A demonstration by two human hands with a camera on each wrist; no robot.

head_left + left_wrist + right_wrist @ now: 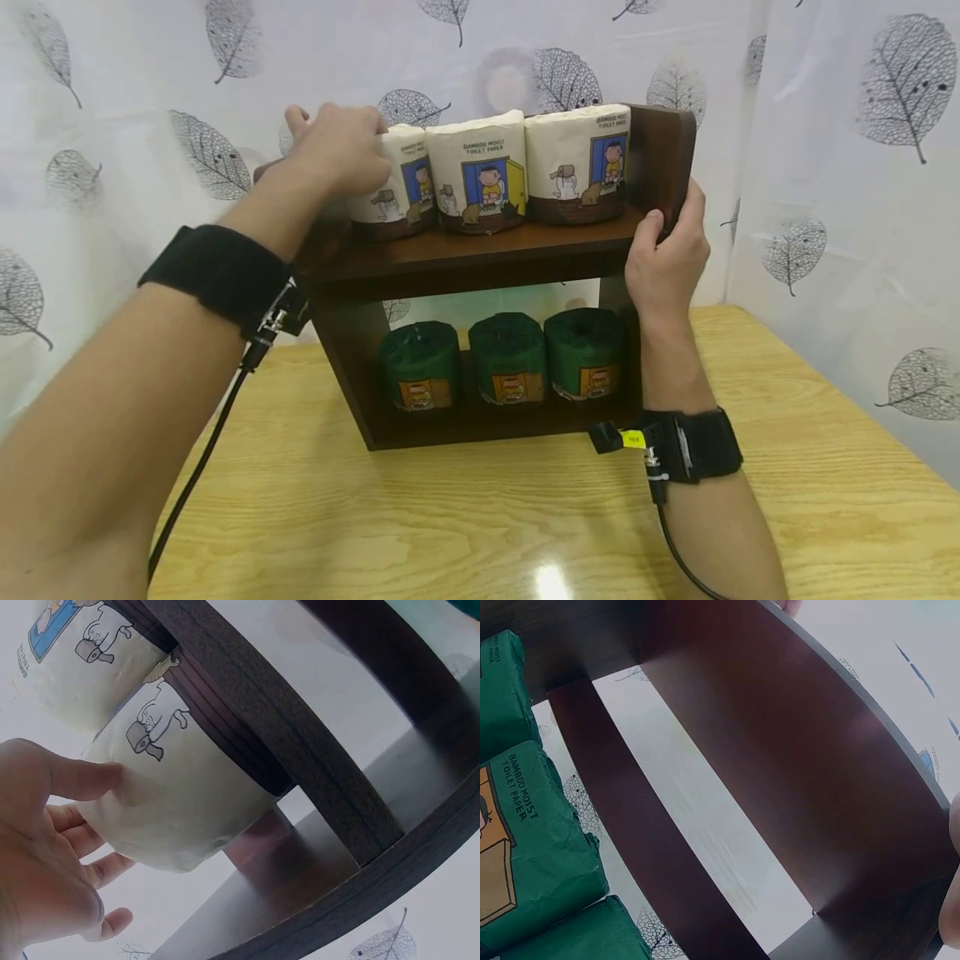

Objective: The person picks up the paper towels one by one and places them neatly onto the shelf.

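Note:
A dark brown two-tier wooden shelf [465, 258] stands on the table, with three cream toilet paper rolls side by side on its upper board. My left hand [337, 154] holds the leftmost cream toilet paper roll [180, 787] from its outer side. In the left wrist view the thumb lies on the wrapper's front, and the other fingers reach round behind. At the other end, my right hand [667, 258] grips the shelf's right side panel [663, 154]. Three green toilet paper rolls, one of them the middle roll [507, 358], stand on the lower board.
The shelf stands on a light wood-grain table [465, 508]. Behind it hangs a white curtain [832, 100] printed with grey leaves. Black straps circle both wrists, and a black cable [202, 462] trails from the left one.

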